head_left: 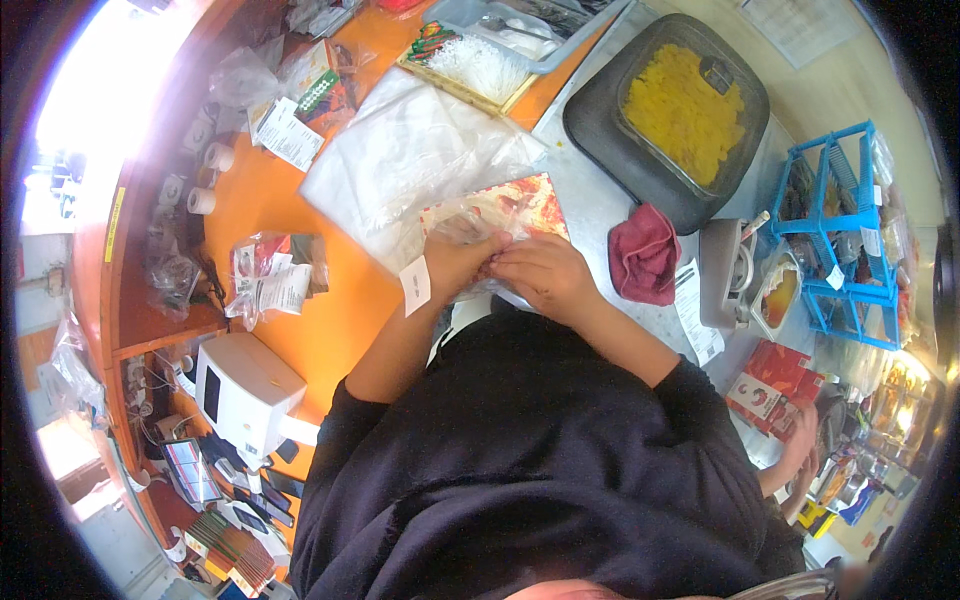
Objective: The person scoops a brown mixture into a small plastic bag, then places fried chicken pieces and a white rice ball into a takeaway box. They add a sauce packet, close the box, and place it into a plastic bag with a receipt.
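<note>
Close in front of my body, a clear plastic bag (470, 226) is bunched between my two hands. My left hand (462, 260) has its fingers closed on the bag from the left. From the right, my right hand (548, 273) pinches the same gathered plastic, and the fingertips of both hands meet. Just beyond them shows a flat package printed in red and cream (545, 200), partly hidden by the bag and the hands; whether it lies inside the bag I cannot tell. A small white paper slip (415, 286) hangs by my left wrist.
A pile of clear plastic sheets or bags (375, 150) lies beyond my hands. To the right are a dark red cloth (644, 255), a large black pan (600, 120) of yellow food and a blue rack (830, 235). At left stand wrapped packets (275, 285) and a white printer (250, 390). Another person's hand (797, 455) holds a red box.
</note>
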Demonstrator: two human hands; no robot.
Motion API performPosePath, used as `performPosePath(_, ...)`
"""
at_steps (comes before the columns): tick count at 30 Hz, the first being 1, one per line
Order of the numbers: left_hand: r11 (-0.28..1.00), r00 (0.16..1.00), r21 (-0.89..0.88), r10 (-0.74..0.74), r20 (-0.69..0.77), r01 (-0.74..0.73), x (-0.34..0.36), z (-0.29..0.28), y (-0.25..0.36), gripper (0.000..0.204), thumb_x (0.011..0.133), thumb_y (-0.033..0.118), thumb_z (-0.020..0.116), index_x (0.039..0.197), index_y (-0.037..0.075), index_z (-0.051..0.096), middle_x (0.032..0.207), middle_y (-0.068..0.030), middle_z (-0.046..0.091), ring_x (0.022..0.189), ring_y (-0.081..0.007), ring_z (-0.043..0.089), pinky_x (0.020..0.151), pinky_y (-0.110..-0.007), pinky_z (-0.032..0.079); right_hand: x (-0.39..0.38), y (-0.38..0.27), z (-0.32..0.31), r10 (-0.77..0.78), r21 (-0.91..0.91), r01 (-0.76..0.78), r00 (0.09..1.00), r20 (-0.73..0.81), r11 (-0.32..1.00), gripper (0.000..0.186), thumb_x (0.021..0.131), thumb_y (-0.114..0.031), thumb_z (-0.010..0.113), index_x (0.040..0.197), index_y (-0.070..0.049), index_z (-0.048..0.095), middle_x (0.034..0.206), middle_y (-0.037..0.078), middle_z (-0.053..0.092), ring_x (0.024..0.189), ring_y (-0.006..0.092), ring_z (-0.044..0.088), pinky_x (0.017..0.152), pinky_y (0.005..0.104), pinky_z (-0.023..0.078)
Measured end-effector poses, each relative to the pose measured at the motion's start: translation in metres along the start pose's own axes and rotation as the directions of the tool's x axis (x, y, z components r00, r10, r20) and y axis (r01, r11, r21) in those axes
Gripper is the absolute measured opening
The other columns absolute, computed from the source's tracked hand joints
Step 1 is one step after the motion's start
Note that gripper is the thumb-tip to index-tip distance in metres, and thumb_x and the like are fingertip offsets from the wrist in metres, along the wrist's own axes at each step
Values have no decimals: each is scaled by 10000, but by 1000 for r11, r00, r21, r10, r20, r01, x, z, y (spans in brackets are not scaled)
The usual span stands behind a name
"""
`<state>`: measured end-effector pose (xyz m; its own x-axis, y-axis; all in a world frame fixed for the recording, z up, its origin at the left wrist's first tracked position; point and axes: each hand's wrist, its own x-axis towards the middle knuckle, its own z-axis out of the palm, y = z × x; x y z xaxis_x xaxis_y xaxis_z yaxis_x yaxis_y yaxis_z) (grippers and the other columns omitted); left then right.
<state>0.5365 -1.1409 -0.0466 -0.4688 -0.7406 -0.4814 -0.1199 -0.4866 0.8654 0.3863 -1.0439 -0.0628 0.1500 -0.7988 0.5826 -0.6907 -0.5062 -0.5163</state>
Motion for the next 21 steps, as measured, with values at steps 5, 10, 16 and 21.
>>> performPosePath(5,965,997,256,66,-28,-56,4,-4,-17,200,824,132,761,964,19,674,785,-72,687,645,-120,630,551,-254,496,13,3,-7,734,549,-602,679,-31,580,125,888,-38,678,1007,1,684,815,8,685,739,53,597,617,191,479)
performPosePath(10,572,788,566,556,264,-593,-2,-10,-28,195,821,70,666,1014,47,679,897,-101,694,761,-223,657,703,-351,522,23,18,-12,780,513,-753,583,230,412,131,896,-74,691,996,11,701,801,12,678,644,51,576,570,201,469)
performPosePath(16,-40,539,701,609,582,-712,-13,-10,-14,219,815,43,616,1027,54,672,949,-124,678,867,-310,664,803,-375,535,18,19,-5,654,285,-671,738,169,684,135,865,-53,703,988,-5,731,852,65,723,684,91,633,621,240,508)
performPosePath(21,866,960,427,280,17,-260,-13,0,1,162,870,82,687,1019,23,665,882,-88,682,739,-169,652,696,-296,534,18,7,-3,616,163,-633,774,145,757,163,830,-60,712,989,-42,740,895,118,736,726,161,680,677,296,538)
